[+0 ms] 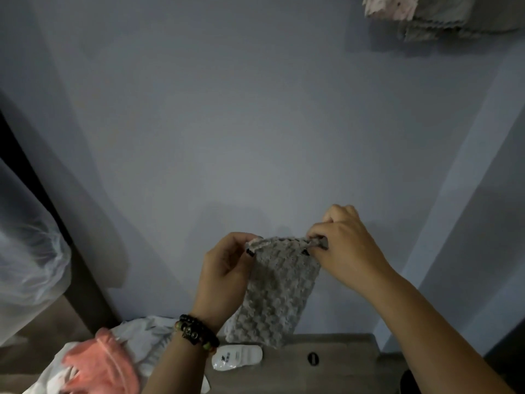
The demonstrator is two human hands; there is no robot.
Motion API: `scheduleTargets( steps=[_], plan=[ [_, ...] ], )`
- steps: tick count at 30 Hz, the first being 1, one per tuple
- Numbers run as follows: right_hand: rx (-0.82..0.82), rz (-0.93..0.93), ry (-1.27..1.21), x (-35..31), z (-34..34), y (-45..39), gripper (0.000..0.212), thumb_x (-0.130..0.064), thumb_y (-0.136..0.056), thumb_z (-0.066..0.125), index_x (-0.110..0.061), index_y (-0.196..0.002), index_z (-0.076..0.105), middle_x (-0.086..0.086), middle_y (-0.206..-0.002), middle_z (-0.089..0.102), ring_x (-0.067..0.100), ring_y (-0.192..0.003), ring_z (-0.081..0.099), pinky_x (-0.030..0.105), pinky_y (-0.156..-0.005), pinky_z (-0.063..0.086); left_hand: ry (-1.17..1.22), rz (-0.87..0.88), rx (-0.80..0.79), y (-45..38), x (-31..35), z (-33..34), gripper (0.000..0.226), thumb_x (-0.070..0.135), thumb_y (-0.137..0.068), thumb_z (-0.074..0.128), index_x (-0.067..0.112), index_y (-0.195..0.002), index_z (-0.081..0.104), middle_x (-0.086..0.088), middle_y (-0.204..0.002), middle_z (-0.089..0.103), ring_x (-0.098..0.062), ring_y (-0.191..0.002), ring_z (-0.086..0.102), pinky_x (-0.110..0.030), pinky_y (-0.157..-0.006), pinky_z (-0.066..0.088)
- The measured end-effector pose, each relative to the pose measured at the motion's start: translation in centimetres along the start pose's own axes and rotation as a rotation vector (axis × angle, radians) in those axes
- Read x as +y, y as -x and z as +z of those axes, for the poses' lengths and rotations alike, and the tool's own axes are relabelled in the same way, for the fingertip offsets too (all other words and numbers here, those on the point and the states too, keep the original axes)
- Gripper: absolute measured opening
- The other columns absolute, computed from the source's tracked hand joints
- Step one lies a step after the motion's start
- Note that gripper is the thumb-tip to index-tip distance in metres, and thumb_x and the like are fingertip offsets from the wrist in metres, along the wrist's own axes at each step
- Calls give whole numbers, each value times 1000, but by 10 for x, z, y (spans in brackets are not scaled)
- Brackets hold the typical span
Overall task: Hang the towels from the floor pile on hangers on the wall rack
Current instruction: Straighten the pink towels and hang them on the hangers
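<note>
A grey bumpy-textured towel [277,291] hangs down in front of the blue wall, held by its top edge. My left hand [224,277] pinches the top left corner, my right hand [341,245] pinches the top right corner. Small black bits, perhaps hanger clips, show at both corners; the hanger itself is hidden. On the floor at lower left lies a pile with a pink towel [99,365] on white cloth [147,334]. Hung grey and pink towels [426,15] show at the top right edge.
A white plastic packet [237,361] lies on the brown floor below the towel. A dark round object [313,358] sits to its right. A dark frame with translucent plastic wrap [25,251] stands at the left. A wall corner [454,223] runs down the right.
</note>
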State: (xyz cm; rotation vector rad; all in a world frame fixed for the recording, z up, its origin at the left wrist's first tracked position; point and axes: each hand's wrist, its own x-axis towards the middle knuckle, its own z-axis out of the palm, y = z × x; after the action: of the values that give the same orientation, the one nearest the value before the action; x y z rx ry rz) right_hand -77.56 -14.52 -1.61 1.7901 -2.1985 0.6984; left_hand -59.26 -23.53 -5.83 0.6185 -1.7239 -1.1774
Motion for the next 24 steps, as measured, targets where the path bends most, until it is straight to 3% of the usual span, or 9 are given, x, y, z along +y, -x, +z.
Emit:
scheduleTargets(
  steps=[2,7,10,13,16,18,21,24],
  plan=[
    [72,-2,69,-9,-1,-2,6,-15,-74,77,-17,-79,75,-1,-80,44,21,-80,44,31,-59,38,15,-5,4,-3,1,-4,30,-9,-94,47,16,-92,64,7,-84,70,-15,-80,66,-34,-71,55],
    [29,291,-80,-29,4,-12,14,-21,-93,53,-16,-87,64,3,-75,67,22,-63,62,34,-56,53,65,-4,52,-16,10,-9,29,-8,-93,49,18,-95,62,13,-74,67,-11,-66,60,-35,-60,48],
    [53,445,-705,-45,3,-19,8,-14,-98,47,-14,-97,55,8,-62,68,26,-49,64,29,-44,51,158,-3,93,-27,23,-16,25,-4,-93,52,18,-97,63,11,-77,72,-7,-67,64,-25,-59,52],
    [201,445,-1113,-62,6,-26,14,-5,-97,48,-11,-109,52,8,-74,72,25,-63,71,31,-54,56,249,-7,97,-42,37,-24,21,-2,-93,54,14,-99,67,1,-82,74,-9,-72,67,-20,-61,52],
    [414,287,-1094,-72,16,-31,25,-1,-93,53,-20,-109,55,-2,-94,75,14,-88,71,30,-76,55,334,-9,102,-61,52,-31,19,1,-93,56,15,-94,68,-2,-80,74,-13,-72,66,-24,-62,52],
    [462,196,-1020,-75,20,-34,41,0,-91,56,-31,-118,51,-15,-111,70,4,-107,63,25,-87,50,369,14,93,-75,63,-34,22,-1,-92,56,17,-89,67,3,-73,72,-11,-68,64,-25,-61,52],
    [502,86,-884,-78,19,-48,67,-3,-91,57,-51,-131,31,-40,-128,46,-15,-122,44,5,-85,41,421,58,24,-96,82,-38,18,-1,-93,55,13,-92,66,3,-72,72,-11,-69,67,-25,-66,55],
    [527,-15,-761,-64,5,-78,81,-1,-92,55,-50,-139,10,-39,-134,29,-25,-125,29,-1,-90,33,439,104,-61,-122,103,-36,17,-4,-92,54,9,-93,65,0,-74,72,-13,-72,70,-27,-70,58]
  ],
)
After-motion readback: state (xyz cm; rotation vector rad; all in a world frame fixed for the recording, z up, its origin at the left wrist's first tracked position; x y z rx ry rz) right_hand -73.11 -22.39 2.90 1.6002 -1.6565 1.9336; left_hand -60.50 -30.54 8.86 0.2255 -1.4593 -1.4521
